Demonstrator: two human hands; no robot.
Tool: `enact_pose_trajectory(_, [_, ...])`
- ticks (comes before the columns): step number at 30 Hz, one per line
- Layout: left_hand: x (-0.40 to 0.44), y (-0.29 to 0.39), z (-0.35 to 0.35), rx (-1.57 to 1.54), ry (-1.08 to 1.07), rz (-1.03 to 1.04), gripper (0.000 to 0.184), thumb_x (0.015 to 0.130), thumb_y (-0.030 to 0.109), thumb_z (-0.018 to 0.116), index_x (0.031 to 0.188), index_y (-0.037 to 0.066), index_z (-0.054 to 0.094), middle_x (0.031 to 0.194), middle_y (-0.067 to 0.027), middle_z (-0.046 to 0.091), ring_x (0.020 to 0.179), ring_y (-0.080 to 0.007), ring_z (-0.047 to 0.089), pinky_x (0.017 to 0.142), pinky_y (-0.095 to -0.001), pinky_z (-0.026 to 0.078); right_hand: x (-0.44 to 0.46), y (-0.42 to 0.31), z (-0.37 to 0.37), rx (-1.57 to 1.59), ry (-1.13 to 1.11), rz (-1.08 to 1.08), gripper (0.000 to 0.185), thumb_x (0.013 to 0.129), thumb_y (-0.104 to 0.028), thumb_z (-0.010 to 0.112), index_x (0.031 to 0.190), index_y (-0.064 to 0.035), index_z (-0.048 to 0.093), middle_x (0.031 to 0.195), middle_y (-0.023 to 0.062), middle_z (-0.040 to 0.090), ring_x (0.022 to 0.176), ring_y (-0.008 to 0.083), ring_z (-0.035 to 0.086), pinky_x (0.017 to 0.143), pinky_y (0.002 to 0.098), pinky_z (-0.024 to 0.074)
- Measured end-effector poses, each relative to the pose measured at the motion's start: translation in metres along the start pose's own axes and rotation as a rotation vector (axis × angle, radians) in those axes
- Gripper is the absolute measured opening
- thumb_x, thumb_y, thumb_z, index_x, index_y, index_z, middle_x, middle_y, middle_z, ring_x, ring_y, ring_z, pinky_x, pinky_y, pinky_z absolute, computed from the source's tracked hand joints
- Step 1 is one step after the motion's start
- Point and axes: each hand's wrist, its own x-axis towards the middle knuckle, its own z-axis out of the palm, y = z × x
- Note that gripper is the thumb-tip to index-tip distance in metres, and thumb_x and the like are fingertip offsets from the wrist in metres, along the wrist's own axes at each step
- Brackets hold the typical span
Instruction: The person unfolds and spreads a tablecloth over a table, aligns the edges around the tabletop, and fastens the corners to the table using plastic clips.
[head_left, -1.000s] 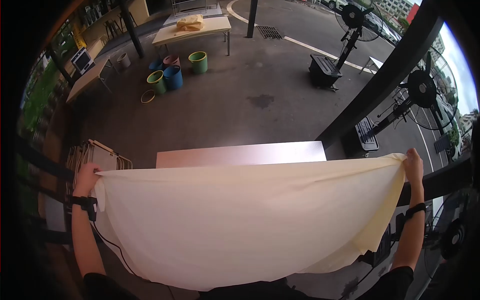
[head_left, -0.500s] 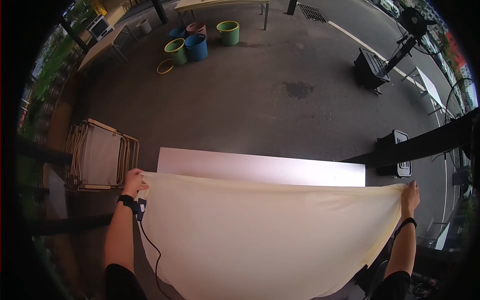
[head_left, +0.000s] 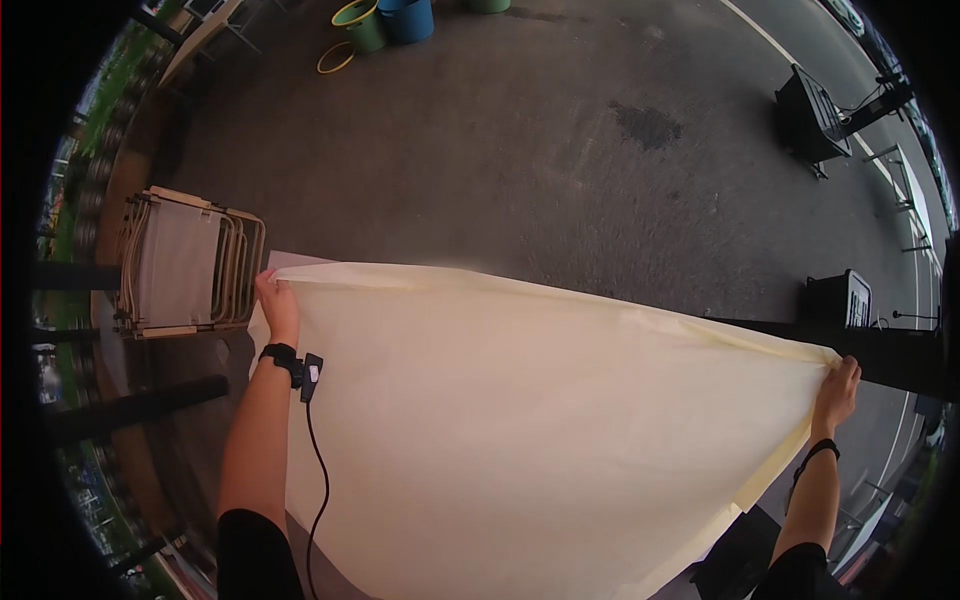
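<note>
A large cream cloth (head_left: 540, 420) hangs stretched between my two hands and fills the lower middle of the head view. My left hand (head_left: 280, 305) pinches its upper left corner. At the far right, my right hand (head_left: 838, 392) is closed on the upper right corner. The cloth's top edge slopes down toward the right. Beneath it lies a pale flat board (head_left: 295, 259), mostly hidden, with only its far left corner showing. A black device with a cable (head_left: 312, 378) sits at my left wrist, its cord running down across the cloth.
Folded chairs (head_left: 185, 262) stand stacked on the left. Green and blue buckets (head_left: 405, 20) and a yellow ring (head_left: 335, 58) are on the dark ground at the top. Black boxes (head_left: 812, 115) stand on the right, near a dark post (head_left: 900, 350).
Both hands still grip the cloth. Its left side has moved forward and up, covering most of the board. The view has tilted down, so the buckets sit higher in frame.
</note>
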Motion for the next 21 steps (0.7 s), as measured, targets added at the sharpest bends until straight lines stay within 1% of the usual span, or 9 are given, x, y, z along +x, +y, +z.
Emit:
enact_pose_trajectory(2, [-0.004,0.0,0.017,0.03,0.111,0.025,0.035,0.091,0.01,0.046,0.122,-0.005,0.043,0.129,-0.0258,0.044,0.124,-0.0401,0.039,0.107,-0.0438,0.031,0.001,-0.002,0.015,0.01,-0.009,-0.039,0.023,0.093,-0.016,0.048,0.116,-0.0161,0.047,0.117,0.0046,0.056,0.103,0.0329,0.061,0.073,0.0465,0.053])
enact_pose_trajectory(7, [-0.005,0.009,0.03,0.001,0.079,0.034,0.046,0.088,0.01,0.051,0.129,-0.006,0.038,0.137,-0.0267,0.036,0.132,-0.0401,0.032,0.111,-0.0431,0.026,-0.008,-0.003,0.045,0.005,-0.118,-0.087,0.022,0.093,-0.017,0.051,0.115,-0.0157,0.048,0.117,0.0046,0.057,0.101,0.0334,0.061,0.074,0.0457,0.0534])
enact_pose_trajectory(9, [-0.007,0.014,0.033,0.016,0.028,0.04,0.051,0.087,0.01,0.054,0.132,-0.006,0.036,0.141,-0.0272,0.033,0.135,-0.0403,0.029,0.113,-0.0426,0.024,-0.011,0.0,0.059,0.055,-0.336,-0.132,0.023,0.091,-0.016,0.054,0.113,-0.0147,0.048,0.117,0.0057,0.057,0.1,0.0349,0.061,0.074,0.0463,0.0529])
enact_pose_trajectory(11, [-0.013,0.022,0.036,0.074,-0.012,0.112,0.06,0.085,0.009,0.057,0.137,-0.005,0.031,0.149,-0.0277,0.023,0.141,-0.0402,0.021,0.116,-0.0413,0.019,-0.019,-0.001,0.059,0.074,-0.334,-0.141,0.022,0.091,-0.016,0.055,0.111,-0.0139,0.048,0.115,0.0064,0.058,0.1,0.0353,0.061,0.075,0.0467,0.0526])
enact_pose_trajectory(13, [-0.02,0.03,0.036,0.058,-0.029,0.103,0.062,0.085,0.009,0.056,0.138,-0.005,0.029,0.15,-0.0278,0.02,0.142,-0.0401,0.019,0.117,-0.0411,0.018,-0.027,-0.005,0.055,0.096,-0.323,-0.142,0.021,0.09,-0.016,0.056,0.11,-0.0131,0.049,0.114,0.007,0.058,0.099,0.0358,0.061,0.075,0.0471,0.0522])
enact_pose_trajectory(14, [-0.025,0.035,0.036,0.037,-0.047,0.09,0.063,0.084,0.008,0.056,0.139,-0.005,0.028,0.152,-0.0279,0.017,0.143,-0.04,0.016,0.117,-0.0409,0.017,-0.03,-0.004,0.052,0.145,-0.23,-0.094,0.018,0.09,-0.017,0.056,0.107,-0.0115,0.051,0.11,0.0082,0.059,0.098,0.0355,0.061,0.076,0.0458,0.0519])
enact_pose_trajectory(16, [-0.033,0.038,0.036,-0.019,-0.071,0.032,0.064,0.084,0.008,0.056,0.14,-0.004,0.027,0.152,-0.0279,0.016,0.143,-0.0399,0.015,0.117,-0.0408,0.017,-0.035,-0.011,0.034,0.187,-0.128,-0.043,0.016,0.09,-0.017,0.056,0.105,-0.0099,0.052,0.107,0.0093,0.06,0.096,0.0353,0.062,0.076,0.0445,0.0515])
enact_pose_trajectory(18, [-0.046,0.032,0.027,-0.064,-0.094,-0.037,0.064,0.084,0.007,0.055,0.141,-0.004,0.026,0.153,-0.0279,0.015,0.144,-0.0398,0.015,0.117,-0.0406,0.017,-0.054,-0.043,0.001,0.472,0.03,-0.138,0.013,0.088,-0.011,0.058,0.1,-0.0061,0.055,0.099,0.0117,0.06,0.091,0.0345,0.062,0.077,0.0411,0.0506])
enact_pose_trajectory(21, [-0.09,0.038,0.011,-0.041,-0.18,0.031,0.062,0.086,0.004,0.054,0.141,-0.002,0.026,0.153,-0.0272,0.015,0.144,-0.0392,0.015,0.117,-0.0409,0.018,-0.119,-0.106,-0.077,0.746,-0.143,-0.194,0.017,0.081,0.002,0.06,0.096,-0.0035,0.056,0.093,0.0131,0.059,0.086,0.0322,0.061,0.075,0.0378,0.0496])
